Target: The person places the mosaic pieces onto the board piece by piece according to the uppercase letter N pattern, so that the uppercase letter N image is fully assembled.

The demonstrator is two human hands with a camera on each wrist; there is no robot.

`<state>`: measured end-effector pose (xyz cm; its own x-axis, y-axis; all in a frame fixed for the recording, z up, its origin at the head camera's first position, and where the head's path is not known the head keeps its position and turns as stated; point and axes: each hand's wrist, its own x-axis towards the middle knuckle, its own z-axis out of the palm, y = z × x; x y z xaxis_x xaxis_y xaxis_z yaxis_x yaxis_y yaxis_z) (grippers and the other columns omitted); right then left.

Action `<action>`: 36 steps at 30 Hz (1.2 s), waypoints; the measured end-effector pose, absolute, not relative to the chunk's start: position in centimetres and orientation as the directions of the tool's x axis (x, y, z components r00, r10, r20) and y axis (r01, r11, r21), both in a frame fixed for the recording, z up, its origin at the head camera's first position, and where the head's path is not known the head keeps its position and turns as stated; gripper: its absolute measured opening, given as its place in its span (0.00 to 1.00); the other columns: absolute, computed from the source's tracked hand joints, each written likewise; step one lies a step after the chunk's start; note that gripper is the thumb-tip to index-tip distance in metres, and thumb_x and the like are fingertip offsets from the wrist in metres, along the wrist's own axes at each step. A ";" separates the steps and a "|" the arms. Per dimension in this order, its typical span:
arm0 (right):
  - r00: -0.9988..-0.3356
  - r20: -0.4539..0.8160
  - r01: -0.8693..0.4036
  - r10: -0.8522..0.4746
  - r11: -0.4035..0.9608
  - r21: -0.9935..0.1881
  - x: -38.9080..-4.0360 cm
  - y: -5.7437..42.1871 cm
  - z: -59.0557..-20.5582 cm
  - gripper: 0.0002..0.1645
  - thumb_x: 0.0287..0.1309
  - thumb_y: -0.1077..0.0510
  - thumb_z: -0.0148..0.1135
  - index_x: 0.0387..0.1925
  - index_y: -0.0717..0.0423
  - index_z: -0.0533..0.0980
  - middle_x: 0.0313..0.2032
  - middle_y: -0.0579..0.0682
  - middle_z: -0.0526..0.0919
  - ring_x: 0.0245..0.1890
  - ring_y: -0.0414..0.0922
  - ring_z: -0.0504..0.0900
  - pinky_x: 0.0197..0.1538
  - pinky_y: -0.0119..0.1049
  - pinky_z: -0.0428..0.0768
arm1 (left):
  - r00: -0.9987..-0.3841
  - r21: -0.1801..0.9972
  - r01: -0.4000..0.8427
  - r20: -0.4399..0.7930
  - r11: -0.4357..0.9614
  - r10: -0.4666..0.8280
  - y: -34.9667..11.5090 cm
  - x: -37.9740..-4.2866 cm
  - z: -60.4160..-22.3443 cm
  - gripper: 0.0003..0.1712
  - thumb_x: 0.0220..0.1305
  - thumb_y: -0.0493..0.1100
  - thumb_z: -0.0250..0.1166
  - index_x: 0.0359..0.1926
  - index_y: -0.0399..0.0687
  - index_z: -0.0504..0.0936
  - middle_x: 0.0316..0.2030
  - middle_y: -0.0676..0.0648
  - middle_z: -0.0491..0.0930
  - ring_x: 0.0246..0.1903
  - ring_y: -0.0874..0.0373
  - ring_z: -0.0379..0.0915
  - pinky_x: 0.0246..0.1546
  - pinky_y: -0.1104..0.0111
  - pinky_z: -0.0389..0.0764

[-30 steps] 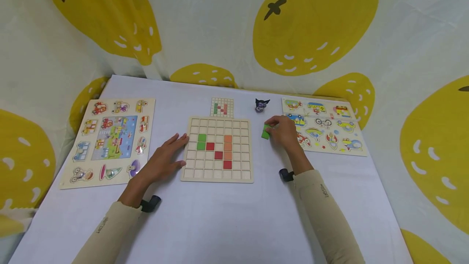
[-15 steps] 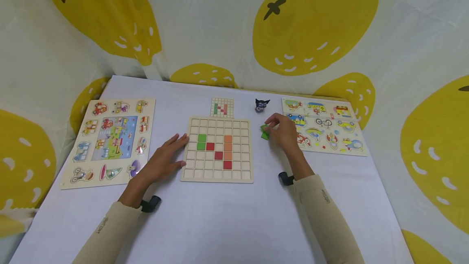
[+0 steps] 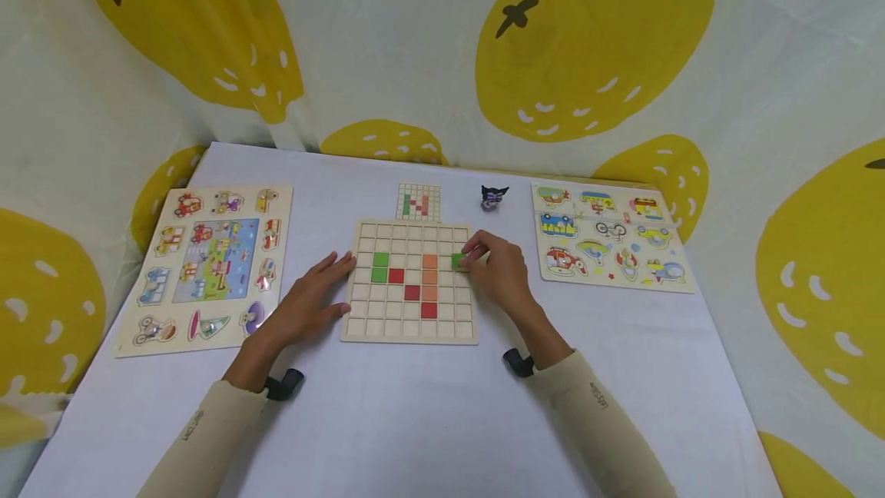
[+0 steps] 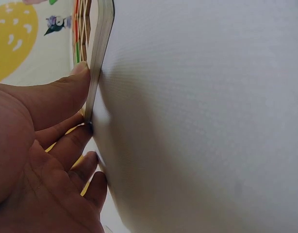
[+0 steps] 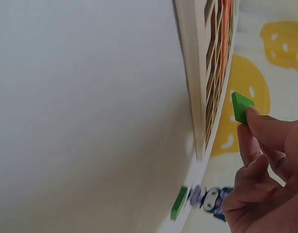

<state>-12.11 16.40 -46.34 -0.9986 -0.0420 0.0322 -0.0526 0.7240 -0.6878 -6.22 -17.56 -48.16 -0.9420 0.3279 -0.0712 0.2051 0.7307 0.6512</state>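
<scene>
A square wooden grid board (image 3: 403, 327) lies mid-table, with green tiles (image 3: 379, 267), red tiles (image 3: 412, 293) and orange tiles (image 3: 430, 277) in some of its cells. My right hand (image 3: 503, 271) pinches a small green tile (image 5: 241, 106) between thumb and fingertips, over the board's right-hand columns. A second green tile (image 5: 178, 203) shows on the table in the right wrist view; the right hand hides it in the head view. On the board's left edge rests my left hand (image 3: 311, 297), fingers extended and thumb (image 4: 80, 70) touching the rim.
Behind the board lies a small pattern card (image 3: 419, 203) with coloured squares. A dark figurine (image 3: 492, 198) stands to its right. Vehicle peg puzzles flank the board: a left puzzle (image 3: 173, 214) and a right puzzle (image 3: 567, 271). A patterned cloth (image 3: 401, 44) hangs behind the table.
My right hand has picked up a green tile from the table right of the board and carried it left over the board. The left hand has stayed in place.
</scene>
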 end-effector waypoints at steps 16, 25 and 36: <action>-0.984 -0.011 -0.120 -0.181 0.698 -0.706 -8.8 10.7 -46.4 0.08 0.61 0.56 0.78 0.37 0.44 0.83 0.29 0.38 0.85 0.27 0.41 0.76 0.29 0.36 0.71 | -0.940 0.658 0.220 -0.053 0.720 0.336 -17.7 -6.3 -48.3 0.49 0.63 0.33 0.75 0.81 0.43 0.63 0.83 0.42 0.59 0.84 0.35 0.47 0.79 0.34 0.57; -0.973 -0.001 -0.159 -0.230 0.677 -0.718 -8.4 8.1 -46.7 0.09 0.60 0.56 0.79 0.35 0.45 0.83 0.30 0.39 0.88 0.34 0.38 0.83 0.33 0.35 0.77 | -0.937 0.659 0.222 -0.059 0.718 0.343 -17.8 -6.4 -48.4 0.49 0.63 0.33 0.75 0.82 0.44 0.63 0.83 0.42 0.59 0.84 0.35 0.46 0.79 0.35 0.57; -0.968 -0.016 -0.162 -0.252 0.668 -0.726 -8.6 5.5 -46.8 0.08 0.59 0.57 0.78 0.32 0.45 0.83 0.25 0.37 0.85 0.30 0.36 0.81 0.33 0.34 0.75 | -0.937 0.663 0.219 -0.062 0.716 0.344 -17.9 -6.5 -48.4 0.48 0.64 0.34 0.75 0.82 0.44 0.63 0.83 0.42 0.59 0.84 0.35 0.46 0.79 0.35 0.56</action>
